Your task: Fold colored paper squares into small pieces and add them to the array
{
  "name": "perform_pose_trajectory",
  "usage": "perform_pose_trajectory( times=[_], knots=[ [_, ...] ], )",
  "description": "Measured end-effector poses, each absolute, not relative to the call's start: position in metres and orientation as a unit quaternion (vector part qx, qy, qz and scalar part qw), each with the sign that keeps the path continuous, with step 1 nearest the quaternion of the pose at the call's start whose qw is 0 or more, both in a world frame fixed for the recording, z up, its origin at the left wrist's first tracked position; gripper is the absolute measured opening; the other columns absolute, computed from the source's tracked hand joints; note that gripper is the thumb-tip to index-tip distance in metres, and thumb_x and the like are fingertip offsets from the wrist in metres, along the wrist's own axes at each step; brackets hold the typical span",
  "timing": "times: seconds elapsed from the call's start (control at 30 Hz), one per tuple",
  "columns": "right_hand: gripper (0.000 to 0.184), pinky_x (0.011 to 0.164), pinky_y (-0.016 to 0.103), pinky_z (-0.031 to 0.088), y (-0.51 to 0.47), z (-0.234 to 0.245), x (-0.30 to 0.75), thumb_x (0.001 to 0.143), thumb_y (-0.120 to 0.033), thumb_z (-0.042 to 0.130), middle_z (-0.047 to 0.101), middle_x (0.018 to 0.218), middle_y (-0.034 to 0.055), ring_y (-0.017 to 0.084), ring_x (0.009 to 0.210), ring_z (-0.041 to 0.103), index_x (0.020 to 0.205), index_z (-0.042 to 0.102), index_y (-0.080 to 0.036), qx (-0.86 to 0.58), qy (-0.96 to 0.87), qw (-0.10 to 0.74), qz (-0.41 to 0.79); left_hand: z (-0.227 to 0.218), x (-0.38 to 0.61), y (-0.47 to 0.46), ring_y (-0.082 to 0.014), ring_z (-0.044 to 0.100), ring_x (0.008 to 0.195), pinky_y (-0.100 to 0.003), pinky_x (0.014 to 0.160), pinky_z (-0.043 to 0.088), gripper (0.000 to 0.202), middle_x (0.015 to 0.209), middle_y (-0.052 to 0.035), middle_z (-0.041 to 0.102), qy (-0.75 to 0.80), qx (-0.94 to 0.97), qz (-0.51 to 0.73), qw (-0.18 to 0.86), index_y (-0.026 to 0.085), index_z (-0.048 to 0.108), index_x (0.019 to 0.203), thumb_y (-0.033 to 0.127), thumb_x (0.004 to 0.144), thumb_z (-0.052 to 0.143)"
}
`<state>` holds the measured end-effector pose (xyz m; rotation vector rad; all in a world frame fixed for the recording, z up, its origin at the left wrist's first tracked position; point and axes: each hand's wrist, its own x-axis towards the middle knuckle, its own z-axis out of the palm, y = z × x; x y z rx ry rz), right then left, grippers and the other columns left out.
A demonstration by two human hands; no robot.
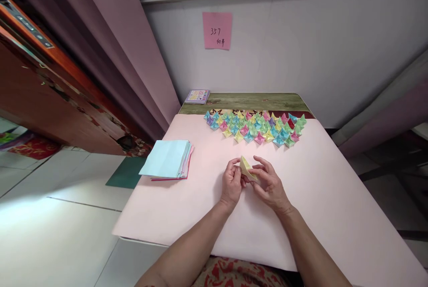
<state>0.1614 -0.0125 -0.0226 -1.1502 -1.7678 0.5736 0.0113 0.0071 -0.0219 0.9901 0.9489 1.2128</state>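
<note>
Just above the table, a pale yellow folded paper boat [245, 166] is held between both hands, its pointed end up. My left hand [232, 183] is closed on its left side, thumb and fingers pinching the paper. On the other side my right hand [270, 185] grips its lower right edge with the thumb and a finger, while the other fingers are raised and curved. Beyond the hands stand many small folded paper boats [248, 136] in several colours, packed in rows. Part of the held boat is hidden by the fingers.
A stack of coloured paper squares [165, 158], light blue on top, lies at the left of the pink-covered table [200, 220]. A small printed pack [197, 96] rests at the far left corner. On the wall is a pink note [217, 31]. A curtain [133, 55] hangs left.
</note>
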Motion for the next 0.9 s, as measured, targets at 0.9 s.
perform_pose_trajectory(
  times=[0.9],
  knots=[
    [0.044,0.1,0.046,0.048,-0.008,-0.034,0.166,0.08,-0.008,0.056,0.042,0.146,0.0076,0.026,0.128,0.049,0.118,0.063,-0.029,-0.446,-0.741,0.452,0.22,-0.024,0.012,0.009,-0.0099,0.049,0.05,-0.021,0.048,0.043,0.049,0.064,0.0022,0.057,0.424,0.457,0.493,0.606,0.015,0.054,0.132,0.042,0.092,0.05]
  ],
)
